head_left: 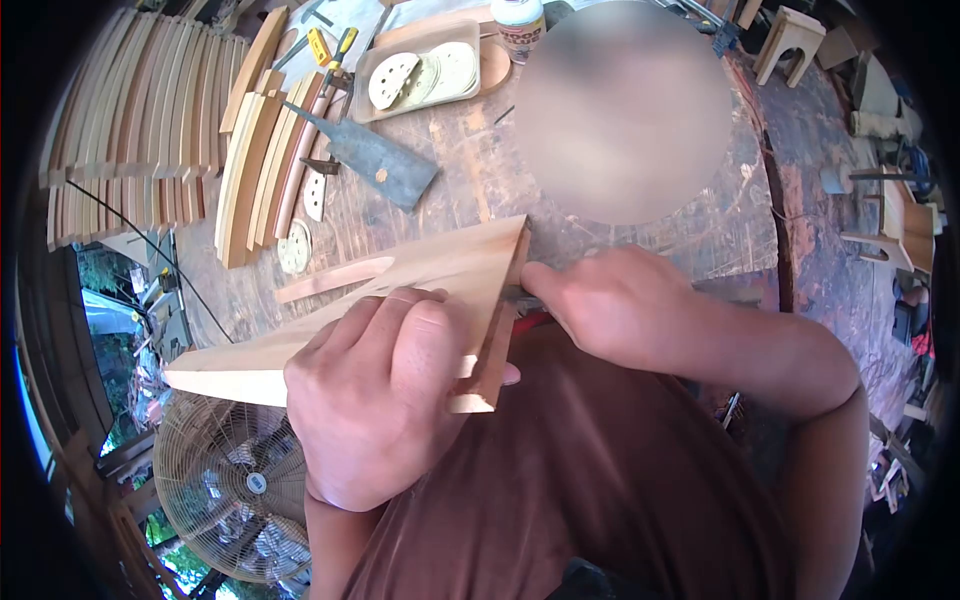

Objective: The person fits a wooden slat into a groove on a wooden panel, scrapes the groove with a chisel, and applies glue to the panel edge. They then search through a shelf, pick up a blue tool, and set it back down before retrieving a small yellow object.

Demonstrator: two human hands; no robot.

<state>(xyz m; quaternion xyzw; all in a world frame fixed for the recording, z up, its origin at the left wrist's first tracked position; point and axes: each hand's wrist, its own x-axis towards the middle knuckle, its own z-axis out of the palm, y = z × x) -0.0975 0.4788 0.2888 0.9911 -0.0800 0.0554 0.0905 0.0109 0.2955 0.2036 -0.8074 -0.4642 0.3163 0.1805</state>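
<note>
A pale wooden workpiece [440, 262], with a long rounded cutout and a groove along its near end, is held tilted over the bench edge. My left hand [375, 390] is wrapped round its near side, with the fingers curled over the top. My right hand [610, 300] is closed against the end of the workpiece, its index finger side touching the edge. Whatever sits inside those fingers is hidden. A bit of something red [532, 321] shows just below my right hand, too covered to name.
On the worn workbench [470, 150] lie a pull saw blade [375, 160], a tray [425, 75] of sanding discs and a wood glue bottle [518, 28]. Stacked curved wood strips [140, 95] stand left. A fan [235, 480] is below. A blurred round patch hides part of the bench.
</note>
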